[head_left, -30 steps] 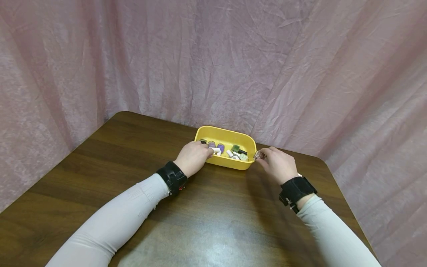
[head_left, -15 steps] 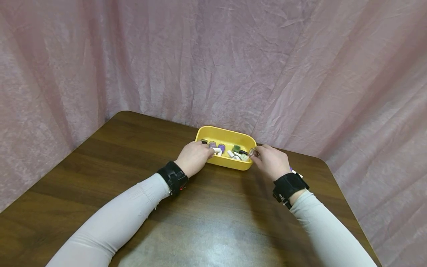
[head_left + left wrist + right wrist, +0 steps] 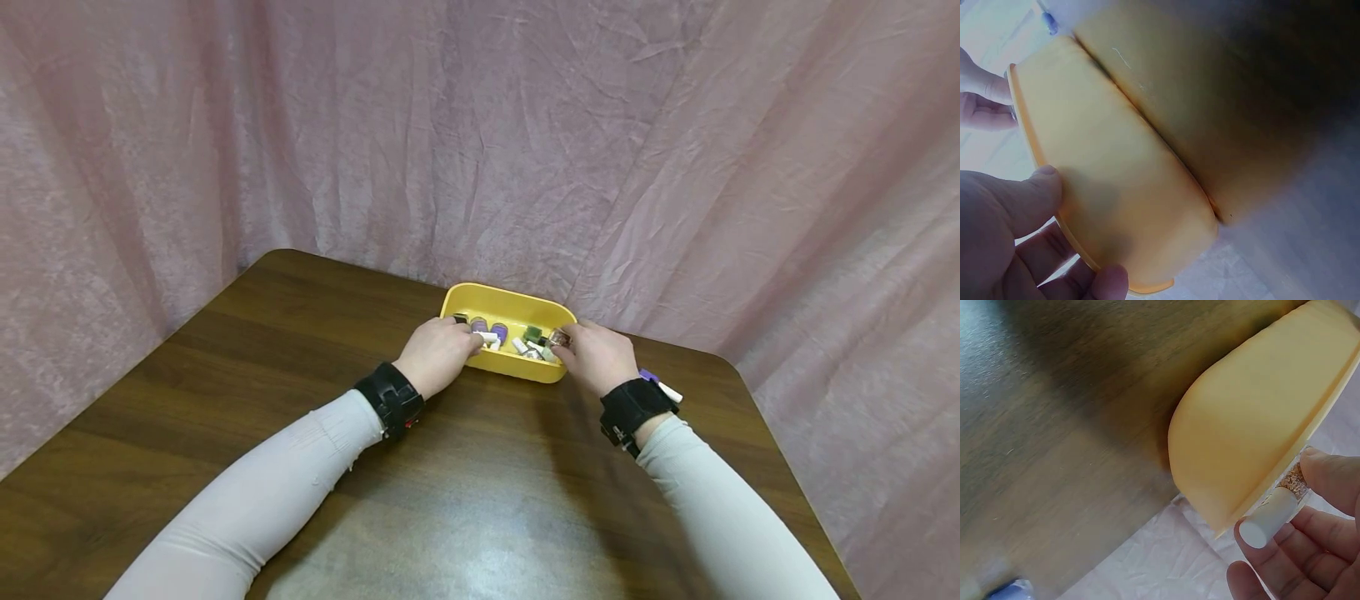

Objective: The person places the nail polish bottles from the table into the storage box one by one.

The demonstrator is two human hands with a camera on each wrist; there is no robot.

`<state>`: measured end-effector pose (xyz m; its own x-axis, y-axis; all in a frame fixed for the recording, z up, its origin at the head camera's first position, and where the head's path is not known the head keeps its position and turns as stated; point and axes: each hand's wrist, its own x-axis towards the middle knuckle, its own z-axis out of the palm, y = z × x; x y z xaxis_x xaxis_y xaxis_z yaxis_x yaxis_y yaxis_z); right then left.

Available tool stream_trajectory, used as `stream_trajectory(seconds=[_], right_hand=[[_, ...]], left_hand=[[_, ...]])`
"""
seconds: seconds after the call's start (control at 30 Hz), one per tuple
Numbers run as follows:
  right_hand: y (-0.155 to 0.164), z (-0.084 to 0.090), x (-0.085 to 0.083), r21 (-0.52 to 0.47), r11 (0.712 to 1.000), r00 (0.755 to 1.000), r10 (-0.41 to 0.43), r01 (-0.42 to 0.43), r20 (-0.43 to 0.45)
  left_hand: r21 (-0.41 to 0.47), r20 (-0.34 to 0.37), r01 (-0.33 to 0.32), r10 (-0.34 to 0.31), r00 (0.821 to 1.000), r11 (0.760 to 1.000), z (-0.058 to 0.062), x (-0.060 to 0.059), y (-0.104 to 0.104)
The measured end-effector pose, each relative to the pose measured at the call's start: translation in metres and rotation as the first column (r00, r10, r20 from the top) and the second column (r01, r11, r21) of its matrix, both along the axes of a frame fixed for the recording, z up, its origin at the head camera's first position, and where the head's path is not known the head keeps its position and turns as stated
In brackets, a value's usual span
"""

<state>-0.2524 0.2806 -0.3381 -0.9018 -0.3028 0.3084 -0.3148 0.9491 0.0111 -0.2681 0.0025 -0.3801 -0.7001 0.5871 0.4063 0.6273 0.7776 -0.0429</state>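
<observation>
I see my left hand (image 3: 437, 354) gripping the near left end of the yellow tub (image 3: 517, 307): in the left wrist view the thumb (image 3: 1035, 197) is pressed against the outer wall and the fingers curl over the rim. The tub sits on the brown counter (image 3: 465, 483), towards its far edge, close to the pink curtain (image 3: 480, 125).

My right hand (image 3: 596, 358) is at the tub's right end, pinching a small bottle (image 3: 1285, 497) with a white cap (image 3: 1266, 524) and glittery gold-brown contents. In the right wrist view the bottle lies tilted across my fingertips, just above the tub's rim, cap pointing away from the tub. From the head view I see the bottle (image 3: 558, 337) over the right end of the tub; whether it touches the rim I cannot tell.

Inside the tub lie several other little bottles: two purple ones (image 3: 489, 327) near my left hand, a green one (image 3: 532, 334) nearer the right, and some white caps between them. One more purple bottle with a white cap (image 3: 660, 386) lies on the counter just behind my right wrist, apart from the tub.
</observation>
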Motion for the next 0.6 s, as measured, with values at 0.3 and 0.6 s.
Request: stream_trajectory(seconds=[0.3, 0.6], right_hand=[[-0.01, -0.004, -0.006, -0.027, 1.0, 1.0, 0.008, -0.008, 0.006], [-0.019, -0.011, -0.017, -0.029, 1.0, 1.0, 0.007, -0.006, 0.009]], left_hand=[[-0.013, 0.008, -0.007, 0.007, 1.0, 1.0, -0.001, -0.001, 0.0], [-0.012, 0.0, -0.006, 0.006, 1.0, 1.0, 0.0, 0.0, 0.0]])
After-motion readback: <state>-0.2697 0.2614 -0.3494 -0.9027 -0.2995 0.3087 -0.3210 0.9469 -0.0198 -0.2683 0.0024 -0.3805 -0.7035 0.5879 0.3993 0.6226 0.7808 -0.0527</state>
